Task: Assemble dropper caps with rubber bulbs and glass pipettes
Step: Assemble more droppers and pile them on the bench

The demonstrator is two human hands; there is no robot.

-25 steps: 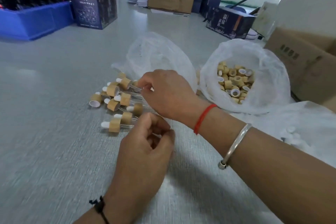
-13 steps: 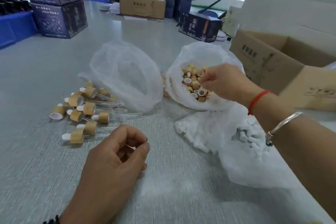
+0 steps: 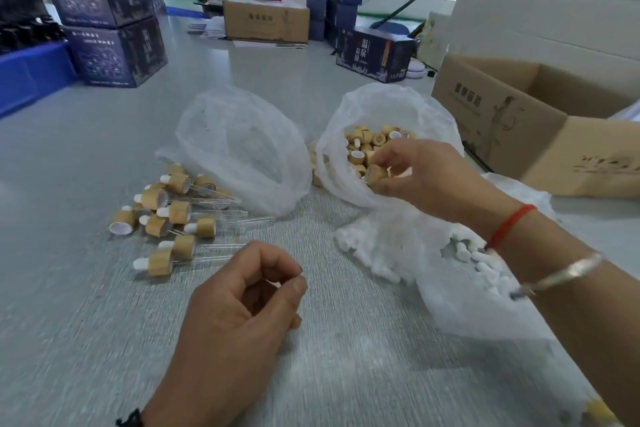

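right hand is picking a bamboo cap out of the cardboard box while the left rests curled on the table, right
Not quite. In the head view the right hand is picking a bamboo cap out of the white plastic bag, not the cardboard box. The left hand does rest curled on the table.

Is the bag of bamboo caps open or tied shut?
Open. The bag of bamboo caps has its mouth spread wide, loose caps show inside, and the right hand reaches in, pinching one cap.

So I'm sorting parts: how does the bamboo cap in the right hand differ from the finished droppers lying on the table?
The bare bamboo-coloured cap has no bulb or pipette; the finished droppers each have a white bulb and a clear glass pipette. The cap is pinched in the right hand over its bag; the droppers lie on the grey table. Both have bamboo collars.
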